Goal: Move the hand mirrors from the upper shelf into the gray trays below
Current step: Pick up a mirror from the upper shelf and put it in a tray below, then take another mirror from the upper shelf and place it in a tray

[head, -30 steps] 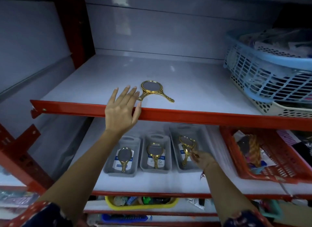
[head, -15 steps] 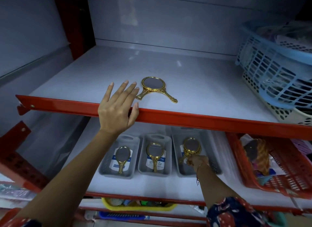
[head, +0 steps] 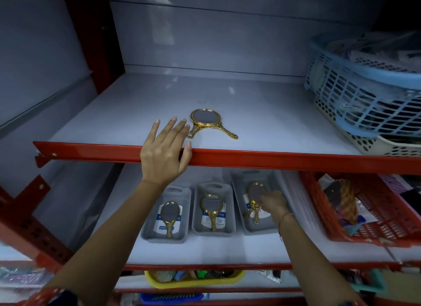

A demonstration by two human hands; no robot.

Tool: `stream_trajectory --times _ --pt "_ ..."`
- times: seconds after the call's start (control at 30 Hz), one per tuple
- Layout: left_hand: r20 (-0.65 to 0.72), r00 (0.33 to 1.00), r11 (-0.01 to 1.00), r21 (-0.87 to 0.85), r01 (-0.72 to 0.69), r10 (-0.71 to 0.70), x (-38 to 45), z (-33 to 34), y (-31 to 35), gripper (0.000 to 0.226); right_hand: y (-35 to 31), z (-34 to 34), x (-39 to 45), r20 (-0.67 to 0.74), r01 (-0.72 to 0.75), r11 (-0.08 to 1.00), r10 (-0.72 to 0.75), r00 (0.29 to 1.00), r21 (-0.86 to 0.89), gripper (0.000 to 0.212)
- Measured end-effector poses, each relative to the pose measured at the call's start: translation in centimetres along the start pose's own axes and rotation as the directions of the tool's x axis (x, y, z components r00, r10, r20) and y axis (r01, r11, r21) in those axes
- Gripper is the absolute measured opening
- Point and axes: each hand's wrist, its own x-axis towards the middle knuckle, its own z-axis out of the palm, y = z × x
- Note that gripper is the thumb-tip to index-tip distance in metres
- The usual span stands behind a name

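A gold hand mirror [head: 205, 118] lies near the front of the white upper shelf [head: 262, 114]; two handles stick out from under it, so it may be two stacked. My left hand [head: 165, 152] is open over the red shelf edge, fingertips just left of that mirror. Below stand three gray trays. The left tray [head: 182, 192] holds one gold mirror [head: 169, 215] and the middle tray [head: 229, 192] another [head: 211, 206]. My right hand [head: 273, 203] is inside the right tray [head: 239, 178], fingers closed on a gold mirror [head: 256, 192] there.
A blue basket [head: 364, 89] stacked on a cream one [head: 387, 144] fills the upper shelf's right end. A red basket [head: 376, 205] of goods sits right of the trays. A yellow tray [head: 193, 280] lies on the shelf below. Red uprights stand at left.
My right hand has shifted the gold mirror within the right tray, its head now further up the tray. My left hand stays at the upper shelf edge, fingertips slightly nearer the mirror.
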Motion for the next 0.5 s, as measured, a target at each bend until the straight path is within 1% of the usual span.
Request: stream_trajectory --times 0.03,0.13,0.17,0.2,0.23,0.27,0.3,0.33,0.4,0.43,0.47,0.5 --pt "-0.004 1.000 1.000 -0.008 0.012 -0.012 -0.1 0.0 0.2 0.041 -0.3 -0.2 0.0 0.021 0.038 0.999 -0.039 0.999 0.032 0.017" --pt "0.117 0.993 0.998 -0.049 0.036 -0.030 0.0 -0.7 0.4 0.044 -3.5 -1.4 -4.3 0.092 0.162 0.982 -0.171 0.981 0.092 0.011" --pt "0.105 0.994 0.999 -0.036 0.025 -0.021 -0.1 -0.7 0.2 0.045 -4.6 -1.8 -6.0 0.115 0.187 0.977 -0.199 0.973 0.104 0.010" --pt "0.152 0.988 0.998 -0.041 0.044 -0.038 0.0 -1.4 0.2 0.046 -5.9 -2.3 -8.0 0.142 0.197 0.973 -0.213 0.967 0.117 0.007" --pt "0.164 0.986 0.999 -0.034 0.041 -0.035 -0.2 -1.3 0.3 0.047 -7.0 -2.7 -9.6 0.174 0.205 0.969 -0.228 0.958 0.139 0.004" --pt "0.225 0.973 0.998 -0.029 0.058 -0.050 0.1 -1.8 0.4 0.048 -8.1 -3.3 -11.5 0.211 0.219 0.963 -0.250 0.945 0.159 0.004" --pt "0.248 0.967 0.998 -0.016 0.062 -0.056 0.1 -1.9 0.4 0.049 -9.2 -3.8 -13.0 0.238 0.239 0.956 -0.275 0.931 0.170 0.005" --pt "0.303 0.951 0.997 -0.017 0.073 -0.065 0.3 -2.4 0.5 0.050 -10.2 -4.2 -14.2 0.241 0.265 0.948 -0.303 0.922 0.178 0.006" --pt "0.339 0.938 0.996 -0.028 0.084 -0.070 0.4 -2.6 0.5 0.051 -12.1 -4.7 -16.0 0.166 0.319 0.923 -0.357 0.919 0.215 0.013" --pt "0.338 0.939 0.996 -0.025 0.081 -0.068 0.4 -2.5 0.4 0.052 -13.2 -4.7 -16.3 0.100 0.355 0.907 -0.385 0.918 0.226 0.011" --pt "0.373 0.925 0.996 -0.013 0.087 -0.076 0.4 -2.6 0.5 0.054 -14.3 -4.6 -16.4 0.027 0.396 0.889 -0.413 0.910 0.230 0.007" --pt "0.380 0.922 0.996 -0.005 0.085 -0.076 0.4 -2.6 0.4 0.055 -15.4 -4.3 -16.2 -0.057 0.452 0.867 -0.451 0.891 0.208 0.007"
